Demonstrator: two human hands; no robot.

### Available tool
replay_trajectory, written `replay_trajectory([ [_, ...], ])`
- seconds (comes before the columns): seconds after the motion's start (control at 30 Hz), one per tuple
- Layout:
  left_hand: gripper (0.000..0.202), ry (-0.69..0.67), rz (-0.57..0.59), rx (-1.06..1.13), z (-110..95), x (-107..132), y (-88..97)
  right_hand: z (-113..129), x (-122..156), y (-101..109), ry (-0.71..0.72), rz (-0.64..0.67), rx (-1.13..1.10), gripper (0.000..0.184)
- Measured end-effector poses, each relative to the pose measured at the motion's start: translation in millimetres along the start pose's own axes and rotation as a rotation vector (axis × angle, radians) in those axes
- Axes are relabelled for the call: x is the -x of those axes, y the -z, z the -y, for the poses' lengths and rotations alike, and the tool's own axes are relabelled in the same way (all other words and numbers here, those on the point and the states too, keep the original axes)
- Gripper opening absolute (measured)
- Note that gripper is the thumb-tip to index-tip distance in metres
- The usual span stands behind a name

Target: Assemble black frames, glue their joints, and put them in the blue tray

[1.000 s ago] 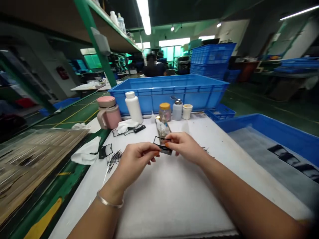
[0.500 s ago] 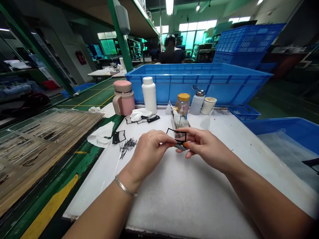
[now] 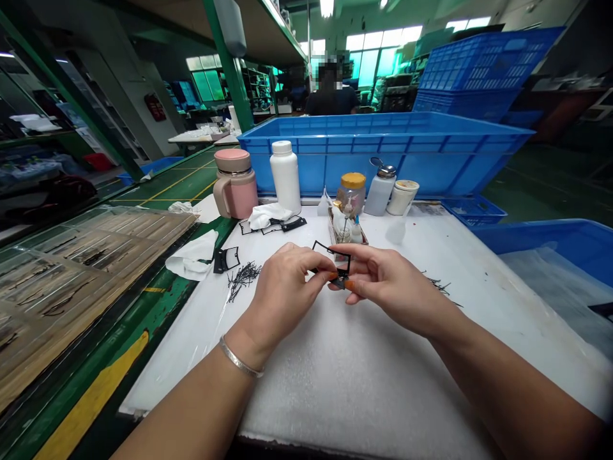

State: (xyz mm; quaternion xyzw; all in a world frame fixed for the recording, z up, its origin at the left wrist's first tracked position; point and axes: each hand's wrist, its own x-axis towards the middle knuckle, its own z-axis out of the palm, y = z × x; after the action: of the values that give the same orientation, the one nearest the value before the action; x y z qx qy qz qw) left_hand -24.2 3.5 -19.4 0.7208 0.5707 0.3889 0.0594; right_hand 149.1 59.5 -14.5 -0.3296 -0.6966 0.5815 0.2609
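A thin black frame (image 3: pixel 331 249), we are pinching it up
Our left hand (image 3: pixel 287 294) and right hand (image 3: pixel 390 287) are clamping their fingers (image 3: pixel 357 251) on its lower corner, hiding that part.

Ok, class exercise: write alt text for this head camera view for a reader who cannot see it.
A person's left hand and right hand pinch a thin black rectangular frame above a white foam sheet. Loose black slivers lie nearby; a blue plastic crate stands behind a white bottle and pink mug.
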Motion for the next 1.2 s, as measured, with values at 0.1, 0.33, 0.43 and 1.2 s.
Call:
replay_trajectory([
  [0.1, 0.008, 0.004, -0.004, -0.006, 0, 0, -0.6, 0, 1, 0, -0.001, -0.003, -0.002, 0.053],
  [0.33, 0.008, 0.015, 0.004, -0.013, -1, 0, -0.3, 0, 1, 0, 0.013, -0.017, 0.05, 0.043],
  [0.43, 0.007, 0.004, -0.016, -0.017, -2, 0, -0.6, 2, 1, -2, 0.016, -0.028, 0.05, 0.042],
  [1.2, 0.026, 0.212, -0.206, 0.287, 0, -4, 3.2, 11, 5, 1, 0.082, -0.037, -0.112, 0.033],
])
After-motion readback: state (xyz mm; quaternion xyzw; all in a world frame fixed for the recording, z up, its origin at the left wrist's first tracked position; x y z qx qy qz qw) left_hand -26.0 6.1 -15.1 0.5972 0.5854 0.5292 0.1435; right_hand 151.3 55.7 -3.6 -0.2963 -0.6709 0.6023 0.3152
